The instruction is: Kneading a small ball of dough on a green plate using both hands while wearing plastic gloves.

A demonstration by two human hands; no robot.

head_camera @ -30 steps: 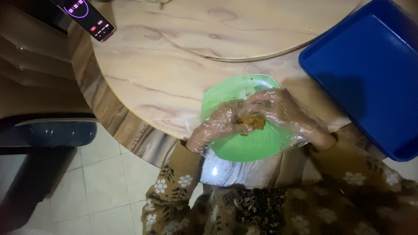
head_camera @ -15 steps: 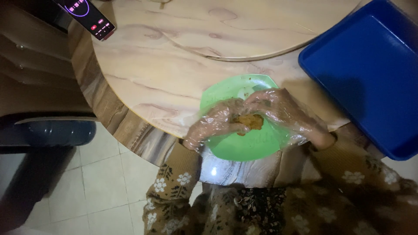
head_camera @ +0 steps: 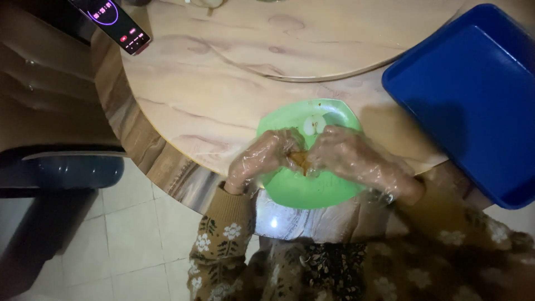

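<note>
Both hands wear thin clear gloves and pinch a small brown piece of food (head_camera: pixel 301 161) between them: left hand (head_camera: pixel 262 159), right hand (head_camera: pixel 348 156). It sits just above the green plate (head_camera: pixel 295 192) under the hands. The gloves look slippery, so the food could slide out and drop off the desk (head_camera: pixel 212 95) edge near the wrists.

Single head-worn view, steeply downward and close over the round table (head_camera: pixel 223 83) edge.

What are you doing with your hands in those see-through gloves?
A person in clear plastic gloves holds a small brownish piece of food between the left hand and the right hand, over a green plate at the edge of a round wooden table. A blue tray sits to the right.
</note>
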